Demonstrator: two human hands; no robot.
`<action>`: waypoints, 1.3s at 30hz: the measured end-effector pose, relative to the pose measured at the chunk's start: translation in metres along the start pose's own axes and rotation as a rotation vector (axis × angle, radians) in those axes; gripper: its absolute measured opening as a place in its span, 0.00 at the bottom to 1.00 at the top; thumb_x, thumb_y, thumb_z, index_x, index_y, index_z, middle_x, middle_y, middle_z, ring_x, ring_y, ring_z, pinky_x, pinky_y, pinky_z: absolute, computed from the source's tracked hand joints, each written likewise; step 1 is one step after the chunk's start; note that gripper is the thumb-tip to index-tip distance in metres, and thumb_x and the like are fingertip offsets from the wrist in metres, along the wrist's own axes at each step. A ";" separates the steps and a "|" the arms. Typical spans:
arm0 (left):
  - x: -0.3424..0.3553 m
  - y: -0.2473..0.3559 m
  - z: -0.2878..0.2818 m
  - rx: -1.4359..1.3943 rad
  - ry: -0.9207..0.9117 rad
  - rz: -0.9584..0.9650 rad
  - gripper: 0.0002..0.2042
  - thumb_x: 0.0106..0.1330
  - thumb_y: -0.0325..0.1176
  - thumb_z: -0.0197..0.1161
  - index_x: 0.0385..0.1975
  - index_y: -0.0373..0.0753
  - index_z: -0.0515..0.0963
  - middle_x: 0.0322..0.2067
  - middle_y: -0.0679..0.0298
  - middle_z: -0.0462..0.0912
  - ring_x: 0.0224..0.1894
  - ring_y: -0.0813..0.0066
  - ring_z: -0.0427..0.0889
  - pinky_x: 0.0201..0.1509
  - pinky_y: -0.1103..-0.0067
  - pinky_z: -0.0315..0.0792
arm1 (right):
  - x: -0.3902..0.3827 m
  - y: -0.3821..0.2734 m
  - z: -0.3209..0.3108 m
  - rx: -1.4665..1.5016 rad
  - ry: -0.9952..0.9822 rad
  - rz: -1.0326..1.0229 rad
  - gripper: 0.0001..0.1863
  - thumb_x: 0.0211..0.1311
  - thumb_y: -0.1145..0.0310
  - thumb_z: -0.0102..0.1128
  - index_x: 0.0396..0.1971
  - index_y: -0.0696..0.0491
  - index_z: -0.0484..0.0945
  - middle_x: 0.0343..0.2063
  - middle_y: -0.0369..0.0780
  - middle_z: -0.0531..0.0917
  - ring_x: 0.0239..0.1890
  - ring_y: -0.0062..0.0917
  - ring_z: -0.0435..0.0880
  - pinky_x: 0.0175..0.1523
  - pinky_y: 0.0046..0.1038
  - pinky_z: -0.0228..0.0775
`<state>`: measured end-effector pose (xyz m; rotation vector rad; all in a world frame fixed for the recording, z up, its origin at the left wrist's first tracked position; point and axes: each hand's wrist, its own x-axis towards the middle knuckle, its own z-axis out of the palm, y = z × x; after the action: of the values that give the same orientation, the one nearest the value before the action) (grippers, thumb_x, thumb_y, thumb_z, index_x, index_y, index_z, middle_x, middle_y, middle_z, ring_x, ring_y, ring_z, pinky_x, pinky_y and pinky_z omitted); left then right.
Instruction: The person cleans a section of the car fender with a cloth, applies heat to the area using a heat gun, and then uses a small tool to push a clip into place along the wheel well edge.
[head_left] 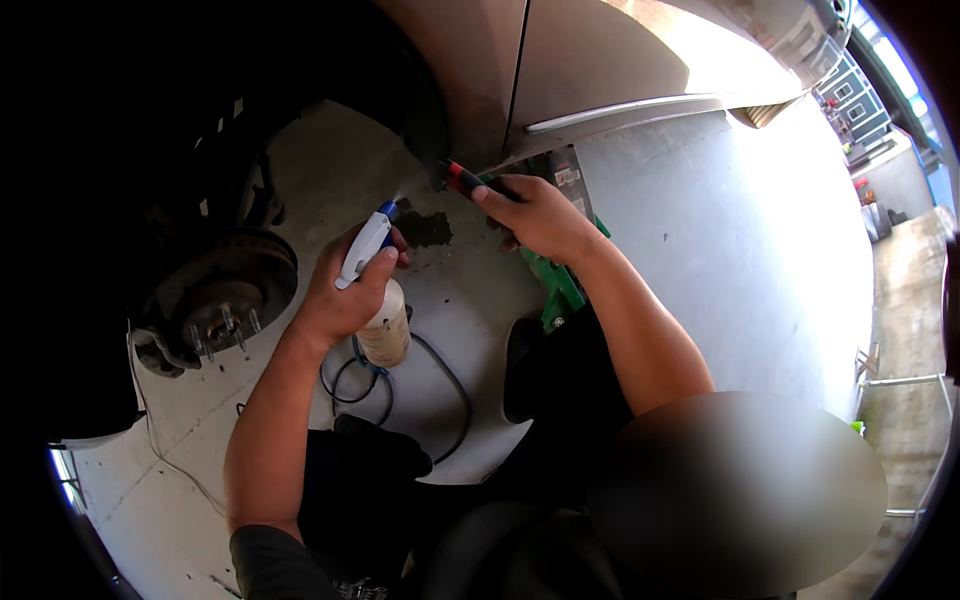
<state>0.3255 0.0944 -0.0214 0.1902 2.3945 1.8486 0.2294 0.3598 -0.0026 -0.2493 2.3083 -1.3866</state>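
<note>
Translucent plastic spray bottle [383,325] w/ white-and-blue trigger head sits in the left hand [345,295], fingers wrapped round the neck, forefinger by the trigger. Nozzle tips up and fwd toward the lower edge of the car body, probably so the spray lands where the other tool is working. Bottle body hangs below the fist, over the floor, just left of centre in the view.

Right hand [540,215] is closed round a slim red-and-black handled tool [465,180], tip pressed at the dark wheel-arch lip of the tan car body panel [600,70]. Can't tell what kind of tool; the tip is lost in shadow. The hands are near each other, bottle below-left of the tool, not touching.

Outward: bare brake disc and hub w/ studs [225,295] at left, wheel off. A dark wet patch [425,228] on the grey concrete floor [720,250] lies between the hands. Black cable [440,375] loops under the bottle. Green metal jack frame [555,285] runs beneath the right wrist, under the sill, likely holding the car up.
</note>
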 end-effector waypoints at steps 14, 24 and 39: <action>0.013 0.011 -0.004 0.042 0.022 -0.112 0.11 0.73 0.34 0.56 0.46 0.34 0.80 0.40 0.61 0.86 0.47 0.73 0.83 0.59 0.75 0.74 | -0.003 -0.004 -0.001 -0.002 -0.004 0.007 0.31 0.75 0.47 0.60 0.48 0.67 0.82 0.31 0.40 0.82 0.31 0.24 0.84 0.37 0.29 0.82; 0.036 0.017 -0.003 -0.090 0.037 -0.098 0.12 0.73 0.36 0.58 0.46 0.36 0.82 0.38 0.63 0.88 0.46 0.74 0.85 0.55 0.75 0.75 | -0.006 -0.005 -0.001 0.032 0.003 -0.014 0.28 0.75 0.47 0.61 0.48 0.63 0.82 0.30 0.37 0.79 0.32 0.21 0.80 0.37 0.27 0.80; 0.042 0.025 0.009 0.019 0.095 -0.051 0.13 0.72 0.38 0.59 0.45 0.37 0.83 0.37 0.67 0.87 0.40 0.80 0.77 0.50 0.78 0.73 | 0.000 0.001 -0.002 0.037 -0.013 -0.034 0.26 0.76 0.48 0.61 0.40 0.62 0.82 0.29 0.35 0.78 0.30 0.19 0.79 0.35 0.24 0.78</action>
<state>0.2865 0.1160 0.0002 0.0438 2.4551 1.8531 0.2287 0.3620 -0.0022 -0.2865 2.2758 -1.4379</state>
